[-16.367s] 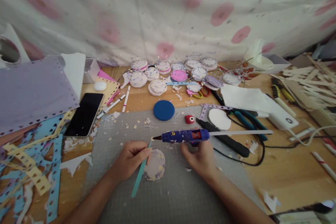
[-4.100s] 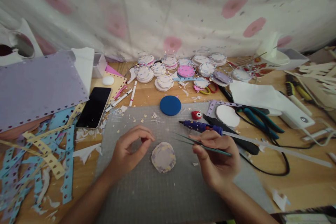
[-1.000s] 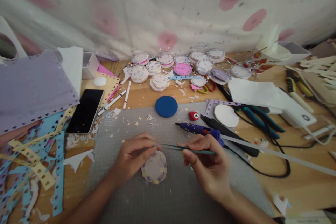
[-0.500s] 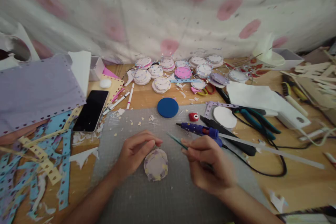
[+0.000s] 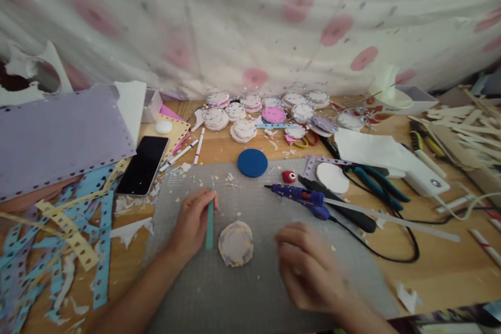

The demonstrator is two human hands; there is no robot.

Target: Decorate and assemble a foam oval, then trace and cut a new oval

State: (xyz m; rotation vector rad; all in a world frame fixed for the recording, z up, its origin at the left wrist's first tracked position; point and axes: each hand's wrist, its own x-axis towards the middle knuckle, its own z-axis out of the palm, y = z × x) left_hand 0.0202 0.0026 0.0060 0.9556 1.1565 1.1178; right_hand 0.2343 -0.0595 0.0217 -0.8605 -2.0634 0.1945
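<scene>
My left hand (image 5: 194, 217) is closed on a slim teal tool (image 5: 210, 227) with a narrow tip, held nearly upright between thumb and fingers. Its exact kind is not clear. Just right of it, a round disc with a scalloped paper edge (image 5: 235, 243), pale with yellow and lilac bits, lies flat on the grey cutting mat (image 5: 188, 297). Neither hand touches this disc. My right hand (image 5: 307, 266) hovers over the mat to the disc's right, fingers curled and smeared by motion; whether anything is in them does not show.
A blue disc (image 5: 252, 162), a red bead-like piece (image 5: 288, 176) and a purple glue gun (image 5: 297, 193) with a long glue stick lie ahead. Pliers (image 5: 379, 185) rest at right. Several decorated discs (image 5: 243, 130) stand behind. Paper strips (image 5: 104, 250) and a phone (image 5: 143, 165) are left.
The teal tool has passed from my right hand to my left. My right hand has moved down, away from the glue gun. The view has shifted slightly.
</scene>
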